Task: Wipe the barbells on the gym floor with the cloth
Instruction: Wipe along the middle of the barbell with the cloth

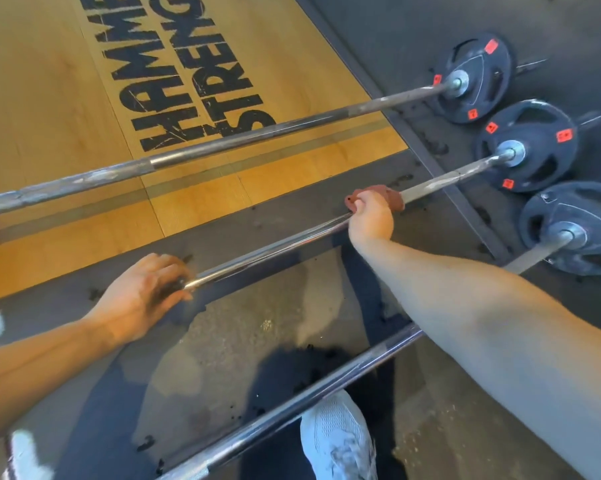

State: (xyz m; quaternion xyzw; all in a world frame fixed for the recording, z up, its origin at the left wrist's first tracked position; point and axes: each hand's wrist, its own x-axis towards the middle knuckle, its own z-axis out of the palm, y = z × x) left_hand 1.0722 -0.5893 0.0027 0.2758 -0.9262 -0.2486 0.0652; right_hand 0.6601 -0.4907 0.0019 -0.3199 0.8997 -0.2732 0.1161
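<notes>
Right hand [370, 218] fingers clamped on cloth [390, 197] round middle barbell [274, 248], left hand [143, 294] fingers curled round it — the bar may roll, shedding the cloth.

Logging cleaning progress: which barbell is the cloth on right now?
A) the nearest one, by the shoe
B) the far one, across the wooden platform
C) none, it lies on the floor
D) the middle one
D: the right hand holds the reddish cloth around the middle barbell, and the left hand grips that same bar further along.
</notes>
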